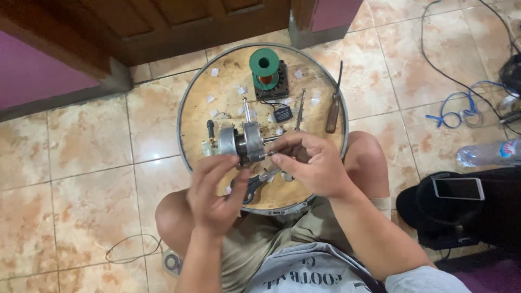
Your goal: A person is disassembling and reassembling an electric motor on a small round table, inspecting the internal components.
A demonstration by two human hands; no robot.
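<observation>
Head view: at the centre of the frame, the left hand (213, 196) grips a small grey metal motor (242, 142) from below, fingers closed around its housing. The right hand (310, 163) is closed at the motor's right side, its fingertips (278, 157) pinched at the short shaft projecting there; whether they hold a small part cannot be determined. The motor is held just above a round wooden board (195, 116) with a metal rim, which lies on the tiled floor (81, 157) in front of the person's bent knees. On the board, toward the upper centre of the frame, a green spool (264, 61) stands on a dark square block wound with copper wire (266, 80). Below it lies a small black component (283, 113) with thin leads. A wooden-handled screwdriver (333, 108) rests across the board's right edge, with a slim metal tool (299, 110) just to its left. Small white scraps are scattered on the board. At the right of the frame, a phone (458, 188) lies on a dark bag, with a plastic bottle (488, 153) above it.
</observation>
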